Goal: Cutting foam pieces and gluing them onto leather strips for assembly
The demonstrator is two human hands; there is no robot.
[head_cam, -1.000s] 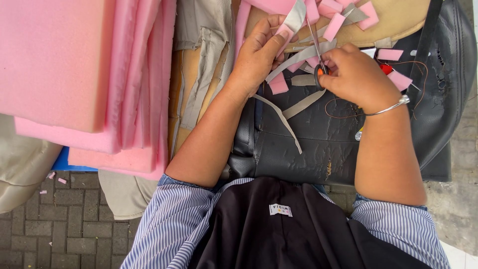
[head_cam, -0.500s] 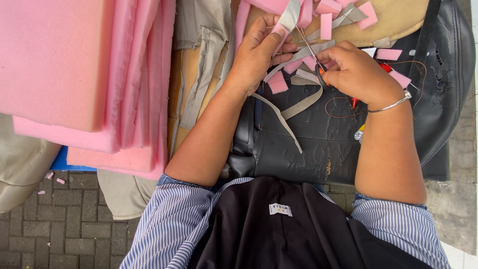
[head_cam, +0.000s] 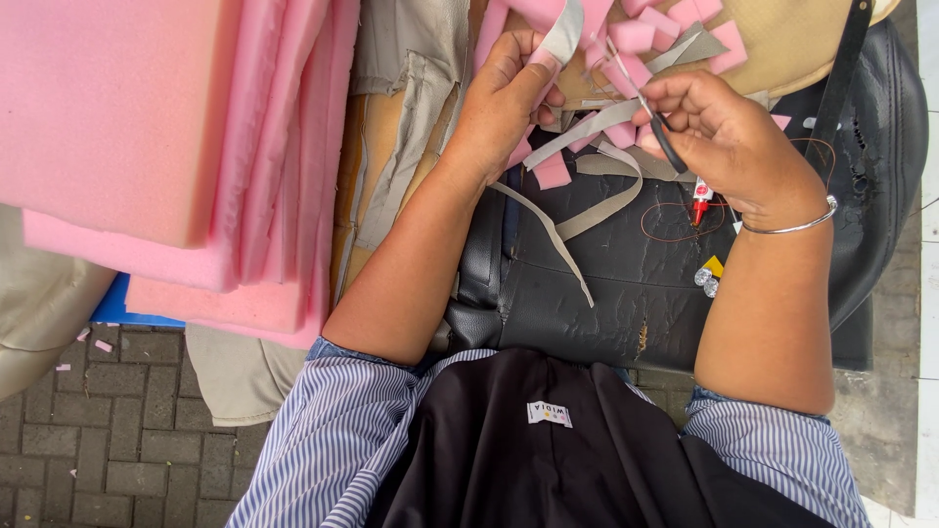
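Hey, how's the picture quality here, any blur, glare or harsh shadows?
Head view: soft, even daylight, no hard shadows; slight sheen on the black leather cover; the left hand and right hand are fairly sharp, the scissors slightly soft.

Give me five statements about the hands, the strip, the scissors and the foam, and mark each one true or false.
1. The left hand pinches a grey fabric strip. True.
2. The right hand holds scissors. True.
3. The stacked foam sheets are blue. False: they are pink, and lie to the left of the left arm.
4. A bracelet sits on the left wrist. False: it is on the right wrist.
5. Small pink foam scraps lie near the hands on the black seat cover. True.
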